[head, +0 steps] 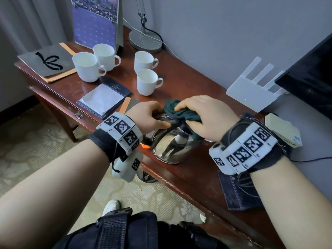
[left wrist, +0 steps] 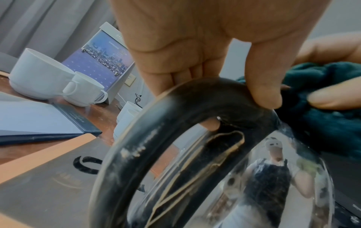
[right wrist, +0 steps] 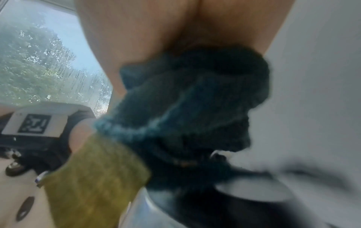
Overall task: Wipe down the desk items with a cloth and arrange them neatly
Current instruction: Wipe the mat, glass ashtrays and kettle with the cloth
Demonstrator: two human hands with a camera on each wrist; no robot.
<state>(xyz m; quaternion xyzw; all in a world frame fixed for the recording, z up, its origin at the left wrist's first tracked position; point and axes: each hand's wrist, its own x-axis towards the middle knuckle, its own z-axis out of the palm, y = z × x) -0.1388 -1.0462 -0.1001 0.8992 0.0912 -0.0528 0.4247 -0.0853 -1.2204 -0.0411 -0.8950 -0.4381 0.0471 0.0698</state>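
On the desk, the kettle stands at six o'clock near the front edge; a hard rub could shove it off. The left hand has its grip clamped on the handle. The right hand clamps the cloth on the lid, where it could snag or slip.

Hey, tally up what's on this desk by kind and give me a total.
White cups: 4
Kettle: 1
Cloth: 1
Notepad: 1
Calendar: 1
Lamp: 1
Router: 1
Total: 10
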